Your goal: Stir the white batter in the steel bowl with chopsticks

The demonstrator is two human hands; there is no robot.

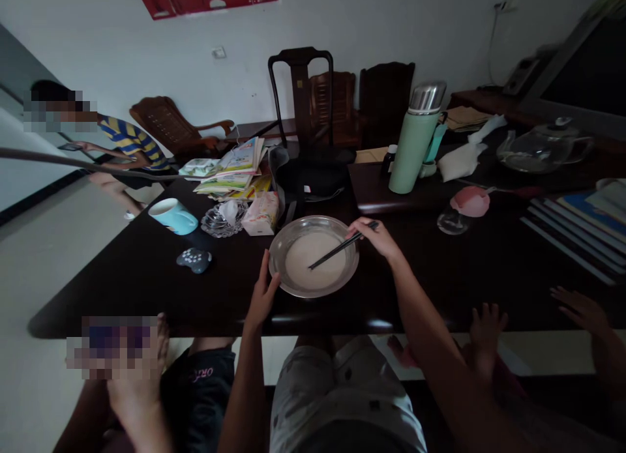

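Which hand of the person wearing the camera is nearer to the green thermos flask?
The right. The right hand, holding chopsticks, is just nearer the camera than the thermos flask; the left hand is farther away, at the bowl's left side.

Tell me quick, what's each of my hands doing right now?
Left hand: open, fingers and thumb against the left side of the metal bowl.
Right hand: closed, holding dark chopsticks, tips in the pale liquid.

"Counted at the table (225, 293)?"
"One metal bowl (315, 224), one blue mug (171, 216), one green thermos (413, 150), one glass teapot (538, 152)."
"What else?"
"One pair of chopsticks (337, 249), one tissue box (261, 215), one cut-glass dish (218, 223)."
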